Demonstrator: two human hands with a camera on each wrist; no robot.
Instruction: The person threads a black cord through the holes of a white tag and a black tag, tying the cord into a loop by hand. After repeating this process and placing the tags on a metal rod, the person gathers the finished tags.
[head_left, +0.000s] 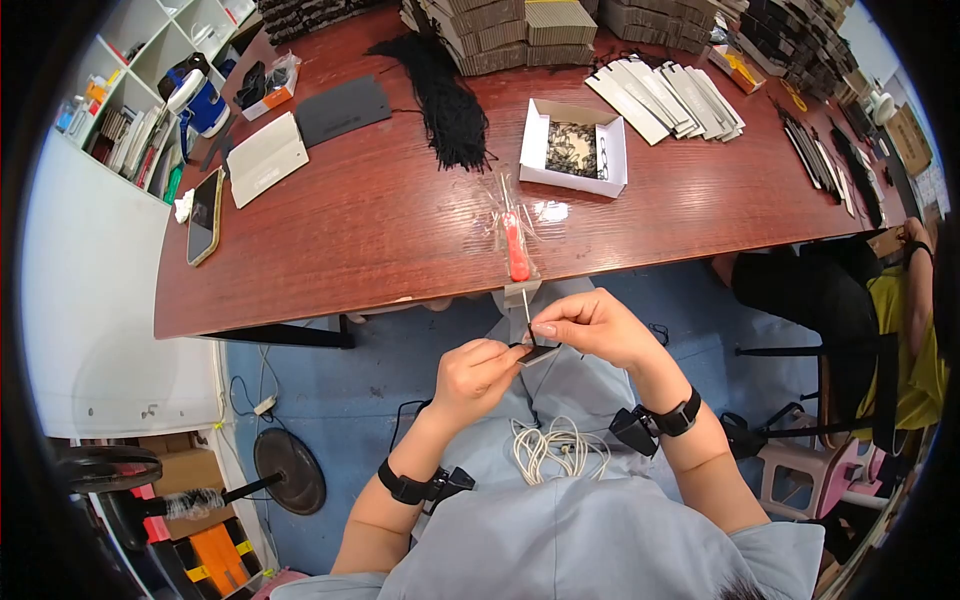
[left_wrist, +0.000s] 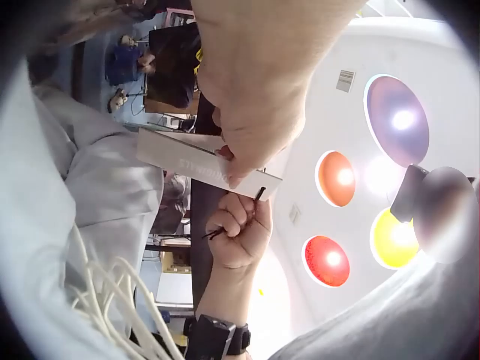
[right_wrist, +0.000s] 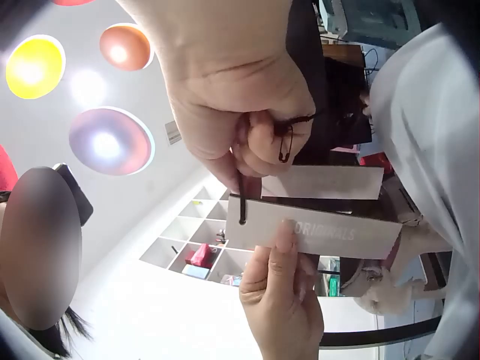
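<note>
My left hand (head_left: 475, 378) pinches a white hang tag (right_wrist: 337, 234) with pale "ORIGINALS" lettering between thumb and fingers. A second pale card (right_wrist: 322, 182) shows behind it in the right wrist view. Through the hole at the tag's end runs a black cord (right_wrist: 242, 206). My right hand (head_left: 602, 328) grips that cord, its fingers curled close above the tag's end. A small dark safety pin (right_wrist: 286, 146) hangs out of the right hand. Both hands are over the lap, in front of the table edge.
On the table (head_left: 350, 230) lie a red-handled tool (head_left: 516, 248) in clear plastic, an open white box (head_left: 573, 188) of dark pins, a bundle of black cords (head_left: 450, 115), pale card strips (head_left: 660, 100) and a phone (head_left: 204, 217). A coiled white cable (head_left: 560, 450) rests on the lap.
</note>
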